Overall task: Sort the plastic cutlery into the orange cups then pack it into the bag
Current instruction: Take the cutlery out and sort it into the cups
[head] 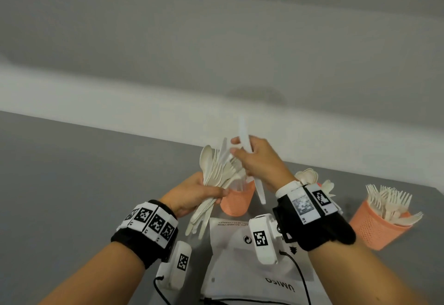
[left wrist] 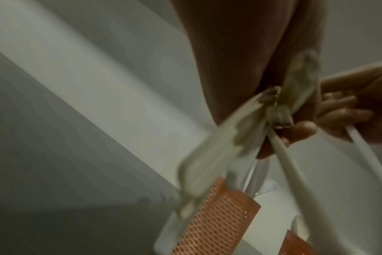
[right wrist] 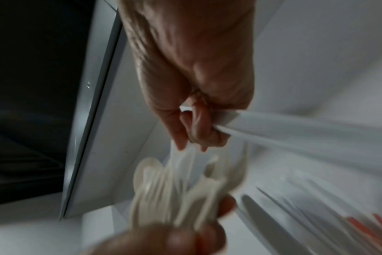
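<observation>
Cream plastic cutlery (head: 217, 180), a mixed bundle of spoons, forks and knives, sits bunched in our left hand (head: 192, 194), fingers wrapped round the handles above the desk (head: 72, 172). Our right hand (head: 259, 160) holds a white knife (head: 245, 136) upright, fingers curled round it, just beside the bundle's tips. One orange cup (head: 236, 201) stands directly under both hands; another orange cup (head: 377, 228) with forks stands well to the right. Nearest us, a white bag (head: 230, 256) lies flat.
</observation>
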A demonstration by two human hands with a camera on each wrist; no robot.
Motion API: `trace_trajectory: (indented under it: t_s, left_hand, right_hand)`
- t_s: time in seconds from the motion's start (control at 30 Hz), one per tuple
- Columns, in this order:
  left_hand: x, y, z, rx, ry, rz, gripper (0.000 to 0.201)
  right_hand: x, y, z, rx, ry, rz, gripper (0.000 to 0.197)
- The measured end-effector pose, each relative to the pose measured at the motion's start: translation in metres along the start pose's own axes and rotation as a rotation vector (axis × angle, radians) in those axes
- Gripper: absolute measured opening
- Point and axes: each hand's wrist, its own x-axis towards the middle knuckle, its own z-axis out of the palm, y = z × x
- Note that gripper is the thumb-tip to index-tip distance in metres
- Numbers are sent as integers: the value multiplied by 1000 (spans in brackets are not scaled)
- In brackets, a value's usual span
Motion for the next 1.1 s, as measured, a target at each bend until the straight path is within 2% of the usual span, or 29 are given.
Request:
trace_trajectory:
  t_s: [0.07,0.17,0.27,0.4,0.57,0.63,0.73,0.8,0.9,1.0,1.1]
  left_hand:
    - [1,1,1,-20,12,26,18]
    - [4,1,4,-40,9,27,19]
    - [3,2,7,-48,5,19,20]
    - [5,3,7,-64,32,7,19]
    - [5,-1,8,-27,79,-7,20]
    - [5,-2,6,15,80,-22,17]
    - [5,-1,3,51,62,-23,16]
    - [2,2,3,44,7,-8,21]
    - [0,5,5,53,-55,1,28]
    - [0,4,8,30,-53,0,21]
    - [1,0,8,-13,-27,-23,16]
  right_hand:
    - [-4,9,9,-20,-80,60,16]
    - [-9,14,17,128,-36,51,7]
    - [-9,13,17,222,-29,40,12]
    - [-11,13,20,299,-20,-61,15]
    - [-10,16,25,254,32,-178,25]
    - [-9,17,24,201,29,-194,23]
    - [-8,14,19,196,0,-153,12]
    - [-5,12,13,306,13,-86,8]
    - [-3,8,8,477,12,-16,12]
    - [-7,10,12,367,-61,-22,15]
    - [-5,8,9,339,-28,-10,21]
